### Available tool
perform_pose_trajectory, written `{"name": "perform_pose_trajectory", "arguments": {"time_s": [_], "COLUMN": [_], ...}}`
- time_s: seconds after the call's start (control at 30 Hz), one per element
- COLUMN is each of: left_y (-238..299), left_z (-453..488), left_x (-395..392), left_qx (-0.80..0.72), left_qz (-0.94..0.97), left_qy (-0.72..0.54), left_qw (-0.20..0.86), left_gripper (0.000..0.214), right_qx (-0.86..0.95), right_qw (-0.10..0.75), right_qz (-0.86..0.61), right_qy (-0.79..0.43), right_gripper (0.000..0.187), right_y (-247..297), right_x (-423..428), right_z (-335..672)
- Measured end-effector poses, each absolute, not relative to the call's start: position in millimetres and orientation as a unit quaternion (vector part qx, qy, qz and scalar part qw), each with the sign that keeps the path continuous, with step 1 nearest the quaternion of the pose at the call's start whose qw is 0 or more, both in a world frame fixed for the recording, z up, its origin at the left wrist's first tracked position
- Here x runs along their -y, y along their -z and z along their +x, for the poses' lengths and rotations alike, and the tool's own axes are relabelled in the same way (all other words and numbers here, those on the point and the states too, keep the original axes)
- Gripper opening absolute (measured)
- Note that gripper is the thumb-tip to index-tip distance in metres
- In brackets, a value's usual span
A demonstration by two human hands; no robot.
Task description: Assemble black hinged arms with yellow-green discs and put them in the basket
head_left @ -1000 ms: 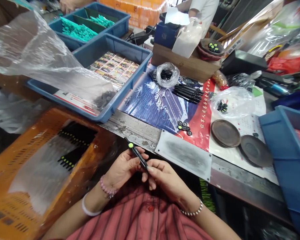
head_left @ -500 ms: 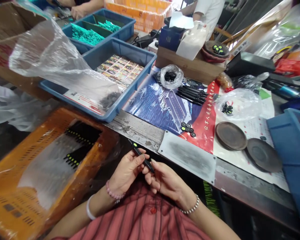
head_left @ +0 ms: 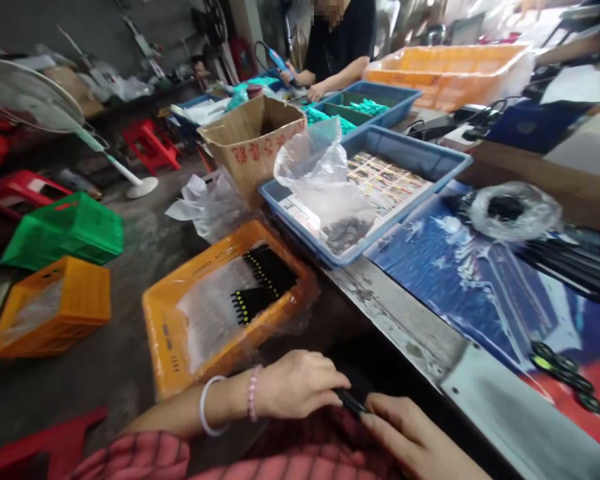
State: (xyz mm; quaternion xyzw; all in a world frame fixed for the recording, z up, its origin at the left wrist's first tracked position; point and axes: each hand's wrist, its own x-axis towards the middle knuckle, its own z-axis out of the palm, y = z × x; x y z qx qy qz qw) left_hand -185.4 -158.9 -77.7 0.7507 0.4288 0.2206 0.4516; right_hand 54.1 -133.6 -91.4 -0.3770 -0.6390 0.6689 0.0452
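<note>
Low in the view, my left hand (head_left: pixel 300 383) pinches one end of a slim black pen-like piece (head_left: pixel 353 402). My right hand (head_left: pixel 407 427) has its thumb and fingers closed on the other end. Much of the piece is hidden by my fingers. Left of the bench, an orange crate (head_left: pixel 163 343) lined with clear plastic holds rows of similar black pieces (head_left: pixel 243 305) with yellow-green dots. Several small black discs (head_left: pixel 565 373), one with a yellow-green face, lie on the bench to the right of my hands.
A blue tray (head_left: pixel 450 163) with printed cards and a plastic bag stands on the bench. Behind it are a cardboard box (head_left: pixel 240 160) and a tray of teal parts (head_left: pixel 365 107). A co-worker (head_left: pixel 340 47) sits beyond. A fan (head_left: pixel 87 137) stands at left.
The view has swung left, bringing the fan, floor crates and co-worker in. My hands still hold the black piece, whose dotted end no longer shows.
</note>
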Motion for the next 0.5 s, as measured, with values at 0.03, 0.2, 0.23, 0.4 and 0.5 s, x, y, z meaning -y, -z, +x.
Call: {"name": "perform_pose_trajectory", "arguments": {"time_s": [0.03, 0.2, 0.23, 0.4, 0.5], "left_y": [81, 120, 131, 201, 236], "left_z": [-191, -258, -280, -397, -440], "left_x": [162, 157, 152, 121, 109], "left_qx": [-0.435, -0.561, -0.603, -0.759, -0.791], "left_qz": [0.748, 0.667, 0.639, 0.519, 0.487], "left_qy": [-0.212, -0.256, -0.269, -0.258, -0.226], "left_qw": [0.455, 0.42, 0.394, 0.298, 0.292], "left_gripper": [0.026, 0.026, 0.027, 0.027, 0.027], "right_qx": [0.644, 0.59, 0.589, 0.574, 0.59], "right_qw": [0.031, 0.047, 0.061, 0.064, 0.038], "right_qz": [-0.368, -0.382, -0.39, -0.446, -0.472], "right_qy": [-0.67, -0.71, -0.705, -0.684, -0.654], "right_gripper": [0.058, 0.062, 0.061, 0.058, 0.052], "right_y": [93, 108, 110, 107, 108], "right_x": [130, 111, 108, 107, 116], "right_z": [46, 20, 20, 29, 37]}}
